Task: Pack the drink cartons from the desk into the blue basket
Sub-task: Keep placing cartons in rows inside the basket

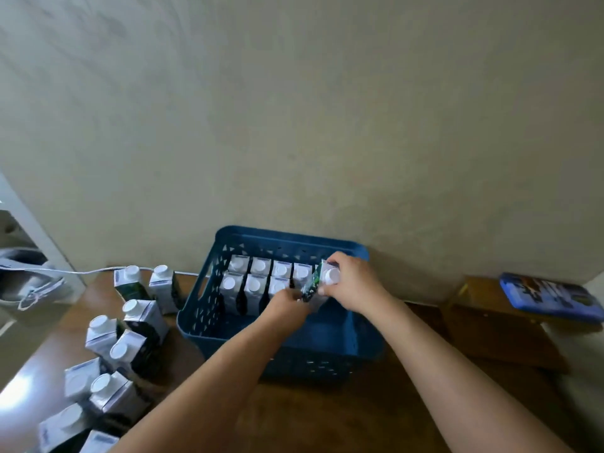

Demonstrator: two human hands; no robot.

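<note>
both hands [351, 282] grip tilted carton [315, 286] over blue basket [209, 308].

1. Two forearms enter from the lower edge, both bare from the frame edge up to the wrist; no sleeve shows on either
2. The left hand [287, 300] is bare, without a glove; only its back and wrist show, its fingers are out of sight
3. The right hand [351, 282] is bare too, with short, plain nails on the fingertips [322, 291]
4. The wrists just behind both hands show plain, nothing worn on them
</note>
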